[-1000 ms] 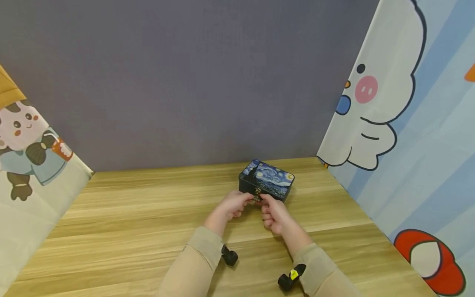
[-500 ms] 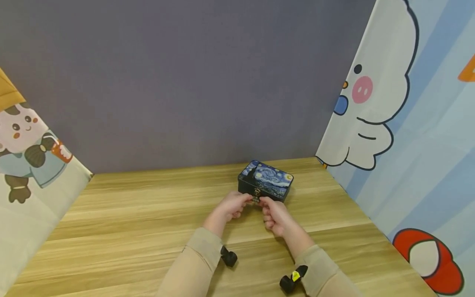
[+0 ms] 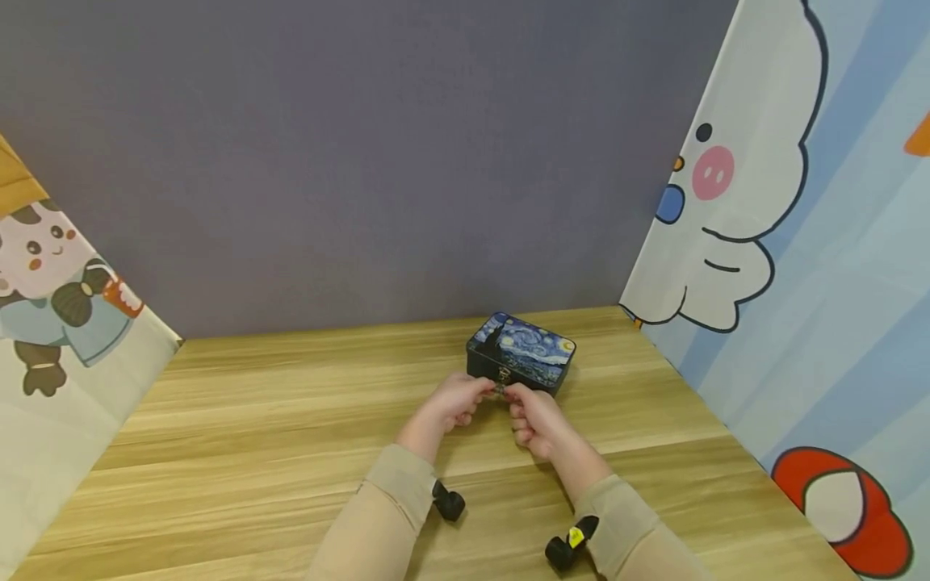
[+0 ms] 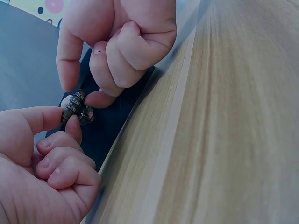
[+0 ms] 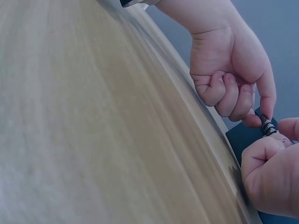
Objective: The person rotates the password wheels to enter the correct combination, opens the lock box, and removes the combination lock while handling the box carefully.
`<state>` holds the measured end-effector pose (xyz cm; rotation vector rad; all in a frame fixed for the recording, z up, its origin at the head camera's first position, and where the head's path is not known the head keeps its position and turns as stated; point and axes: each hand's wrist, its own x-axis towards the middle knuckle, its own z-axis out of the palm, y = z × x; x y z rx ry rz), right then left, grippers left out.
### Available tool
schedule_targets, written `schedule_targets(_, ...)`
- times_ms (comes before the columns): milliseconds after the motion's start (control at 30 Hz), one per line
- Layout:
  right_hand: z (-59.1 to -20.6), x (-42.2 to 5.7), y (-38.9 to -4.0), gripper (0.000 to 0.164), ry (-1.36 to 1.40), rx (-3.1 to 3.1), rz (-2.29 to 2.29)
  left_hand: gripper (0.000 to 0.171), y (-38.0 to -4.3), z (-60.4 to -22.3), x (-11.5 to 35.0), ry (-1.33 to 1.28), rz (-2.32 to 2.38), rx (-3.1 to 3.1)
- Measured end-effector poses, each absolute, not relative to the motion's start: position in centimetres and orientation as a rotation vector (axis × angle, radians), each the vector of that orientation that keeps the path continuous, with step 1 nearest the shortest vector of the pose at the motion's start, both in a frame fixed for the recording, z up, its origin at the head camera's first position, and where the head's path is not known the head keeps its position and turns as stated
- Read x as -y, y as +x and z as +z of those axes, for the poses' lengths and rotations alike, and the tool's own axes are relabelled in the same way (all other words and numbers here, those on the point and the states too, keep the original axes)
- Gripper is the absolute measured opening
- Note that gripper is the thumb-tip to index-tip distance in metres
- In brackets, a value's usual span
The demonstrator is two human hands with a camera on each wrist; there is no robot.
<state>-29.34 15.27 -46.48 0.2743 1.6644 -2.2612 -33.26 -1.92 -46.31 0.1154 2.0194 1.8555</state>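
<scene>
A small black box [image 3: 534, 343] with a blue swirling night-sky picture on its lid stands closed at the back of the table. From the clasp [image 3: 504, 374] on its front hangs a small dark combination padlock [image 4: 74, 106] with rings of numbers. My left hand [image 3: 452, 401] pinches one end of the padlock between thumb and forefinger, other fingers curled in. On the padlock's other side is my right hand [image 3: 538, 421], its thumb and forefinger bent around the number rings, the rest folded. In the right wrist view, that hand partly hides the padlock.
The wooden table [image 3: 291, 420] runs back to a grey panel [image 3: 363, 161]. Printed cartoon curtains [image 3: 835, 282] hang along both sides. A black wrist device [image 3: 448, 502] sits by the left sleeve, and another [image 3: 570, 545] by the right.
The right thumb and forefinger have shifted slightly at the padlock. My left hand keeps its place, and the box has not visibly moved on the table.
</scene>
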Motion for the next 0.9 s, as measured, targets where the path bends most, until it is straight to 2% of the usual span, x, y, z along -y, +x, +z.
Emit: schedule_targets(900, -46.78, -15.11, -29.62, 0.016, 0.278, -1.67, -2.266, 0.03, -33.8, -46.87, 1.77, 0.13, 1.85, -2.032)
